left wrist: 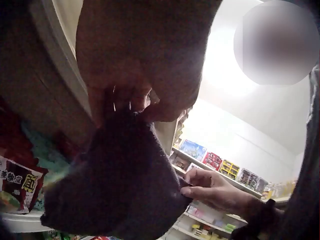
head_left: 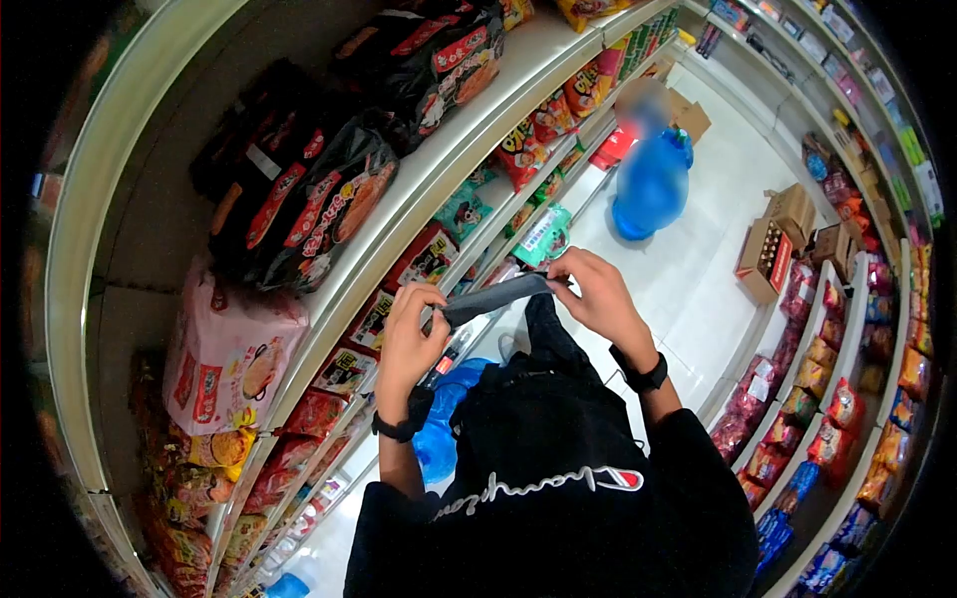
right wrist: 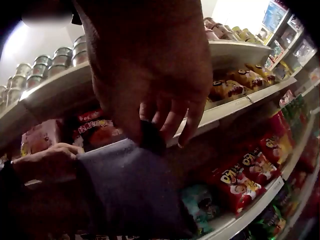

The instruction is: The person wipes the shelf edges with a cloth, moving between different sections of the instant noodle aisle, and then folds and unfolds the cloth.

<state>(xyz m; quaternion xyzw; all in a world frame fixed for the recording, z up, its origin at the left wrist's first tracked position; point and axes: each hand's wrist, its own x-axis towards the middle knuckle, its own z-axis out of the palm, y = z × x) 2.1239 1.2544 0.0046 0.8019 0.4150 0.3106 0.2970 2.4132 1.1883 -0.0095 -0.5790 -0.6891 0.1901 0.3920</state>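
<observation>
A dark grey cloth [head_left: 495, 297] is stretched in a band between both hands in the head view. My left hand [head_left: 407, 337] pinches one end, and my right hand [head_left: 603, 299] pinches the other, slightly farther forward. From the left wrist, the cloth [left wrist: 115, 185] hangs down broad and soft below the fingers, with the other hand [left wrist: 215, 192] gripping its far edge. The right wrist view shows the cloth [right wrist: 132, 182] drooping under the right hand [right wrist: 150, 75]. Both wrists wear black bands.
On the left, a shelf holds black noodle multipacks [head_left: 319, 204] and a pink multipack [head_left: 231, 359], with packets on lower shelves. A blue barrel-like object [head_left: 650, 184] stands on the white floor [head_left: 688, 289] ahead. Cardboard boxes [head_left: 766, 257] sit beside the right-hand shelves.
</observation>
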